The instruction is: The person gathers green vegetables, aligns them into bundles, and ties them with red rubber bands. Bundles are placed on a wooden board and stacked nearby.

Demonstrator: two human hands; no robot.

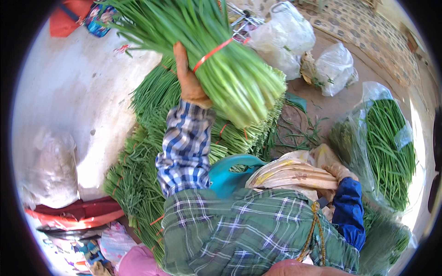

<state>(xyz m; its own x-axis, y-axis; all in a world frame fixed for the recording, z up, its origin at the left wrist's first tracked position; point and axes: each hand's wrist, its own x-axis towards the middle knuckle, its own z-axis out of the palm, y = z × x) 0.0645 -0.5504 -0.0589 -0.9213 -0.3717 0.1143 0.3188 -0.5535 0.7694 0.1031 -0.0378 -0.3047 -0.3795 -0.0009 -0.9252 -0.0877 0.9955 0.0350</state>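
My left hand (pixel 191 82), in a blue-and-white checked sleeve, grips a thick bunch of long green chives (pixel 238 79) tied with an orange-red band. The bunch is raised over a pile of similar tied bunches (pixel 155 89), its pale cut stems pointing down to the right. My right hand (pixel 340 172), in a blue sleeve, lies on patterned beige cloth (pixel 293 170) over my lap; the picture does not settle whether its fingers hold the cloth. Between my left sleeve and that cloth is a teal plastic piece (pixel 224 172) with a handle opening.
More tied bunches (pixel 138 179) are stacked at the left. At the right, a clear plastic bag (pixel 390 145) holds loose greens. White plastic bags (pixel 283 31) and leaf scraps (pixel 300 131) lie on the floor ahead. A filled translucent sack (pixel 51 169) stands at far left.
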